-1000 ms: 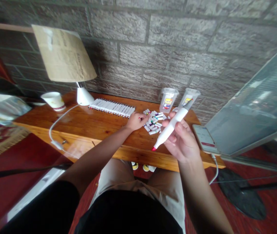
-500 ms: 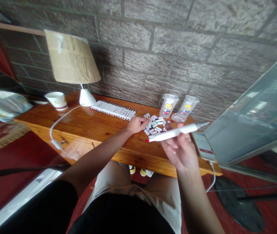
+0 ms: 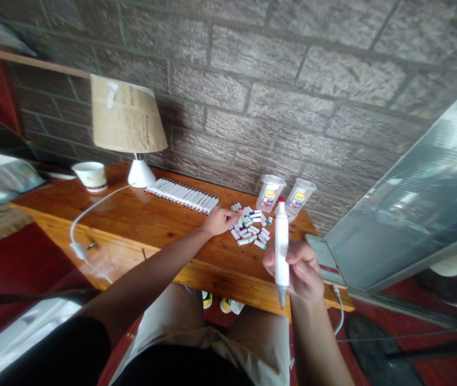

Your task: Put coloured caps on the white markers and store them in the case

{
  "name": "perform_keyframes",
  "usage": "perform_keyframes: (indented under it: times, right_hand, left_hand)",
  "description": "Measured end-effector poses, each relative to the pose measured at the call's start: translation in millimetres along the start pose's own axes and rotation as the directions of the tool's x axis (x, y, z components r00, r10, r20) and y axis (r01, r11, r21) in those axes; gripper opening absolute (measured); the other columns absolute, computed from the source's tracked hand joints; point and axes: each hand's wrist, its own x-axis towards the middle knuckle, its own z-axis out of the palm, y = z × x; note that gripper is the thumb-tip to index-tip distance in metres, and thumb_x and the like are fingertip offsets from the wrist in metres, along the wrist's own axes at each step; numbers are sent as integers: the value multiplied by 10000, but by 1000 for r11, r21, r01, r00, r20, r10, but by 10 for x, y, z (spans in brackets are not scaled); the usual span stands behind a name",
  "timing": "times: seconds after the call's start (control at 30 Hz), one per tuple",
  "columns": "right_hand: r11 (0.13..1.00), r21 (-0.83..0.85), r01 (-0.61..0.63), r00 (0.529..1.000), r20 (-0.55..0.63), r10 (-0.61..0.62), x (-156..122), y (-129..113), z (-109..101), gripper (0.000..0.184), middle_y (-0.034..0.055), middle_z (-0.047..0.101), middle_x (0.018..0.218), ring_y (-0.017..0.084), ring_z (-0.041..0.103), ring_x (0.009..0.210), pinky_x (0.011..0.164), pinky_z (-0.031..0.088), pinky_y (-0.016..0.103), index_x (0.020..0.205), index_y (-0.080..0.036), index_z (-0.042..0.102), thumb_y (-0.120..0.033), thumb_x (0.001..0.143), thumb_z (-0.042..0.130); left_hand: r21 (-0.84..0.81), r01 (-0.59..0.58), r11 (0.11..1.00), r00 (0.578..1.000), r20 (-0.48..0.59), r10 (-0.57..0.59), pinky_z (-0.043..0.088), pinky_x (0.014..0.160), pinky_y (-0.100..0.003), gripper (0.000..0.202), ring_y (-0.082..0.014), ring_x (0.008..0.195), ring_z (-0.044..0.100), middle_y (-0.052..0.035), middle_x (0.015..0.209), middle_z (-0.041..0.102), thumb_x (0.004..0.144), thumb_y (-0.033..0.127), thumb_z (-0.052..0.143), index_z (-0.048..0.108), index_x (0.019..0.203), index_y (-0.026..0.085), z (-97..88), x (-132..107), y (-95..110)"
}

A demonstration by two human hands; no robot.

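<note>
My right hand [image 3: 302, 271] is closed round a white double-ended marker [image 3: 282, 241] and holds it nearly upright above the front edge of the wooden table [image 3: 188, 236]. A broad red tip points up; the grey end with a fine reddish tip points down. Both ends are uncapped. My left hand [image 3: 218, 221] rests on the table at the left edge of a pile of white marker caps [image 3: 248, 228] with coloured ends. Its fingers are curled together, and a small red spot shows at them; what they hold is unclear. A row of white markers [image 3: 184, 195] lies behind that hand.
Two clear plastic boxes [image 3: 270, 193] with labels stand by the brick wall. A phone [image 3: 324, 260] with a cable lies at the right end. A lamp [image 3: 140, 172] and a paper cup [image 3: 90, 177] stand at the left; the lamp's white cord hangs over the front edge.
My right hand has turned the marker from nearly level to upright, red broad tip now up, and moved slightly lower. My left hand stays beside the caps. The camera view has shifted slightly.
</note>
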Motion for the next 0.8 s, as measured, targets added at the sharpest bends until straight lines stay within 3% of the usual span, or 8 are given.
perform_keyframes:
  times: [0.2, 0.43, 0.8]
  right_hand:
    - [994, -99, 41, 995, 90, -32, -67, -139, 123, 186, 62, 758, 857, 78, 481, 399, 346, 349, 200, 734, -235, 558, -265, 813, 723]
    - [993, -86, -86, 990, 102, 95, -98, -177, 294, 384, 71, 762, 768, 143, 597, 463, 372, 377, 213, 994, -248, 500, -365, 758, 779]
    - [985, -171, -32, 999, 28, 37, -147, -236, 376, 412, 66, 781, 836, 108, 559, 436, 360, 356, 215, 1144, -231, 651, -242, 761, 804]
  left_hand:
    - [-10, -3, 1000, 1000, -8, 3, 208, 503, -270, 544, -98, 473, 339, 27, 434, 386, 914, 466, 489, 441, 457, 175, 16, -3, -1]
    - [-9, -13, 1000, 1000, -18, 13, 192, 493, -274, 547, -95, 467, 319, 32, 429, 342, 913, 466, 486, 427, 453, 176, -8, -1, 31]
    - [-28, 9, 1000, 1000, 8, -9, 201, 488, -265, 543, -95, 472, 332, 33, 440, 326, 908, 466, 485, 432, 453, 173, -2, 2, 29]
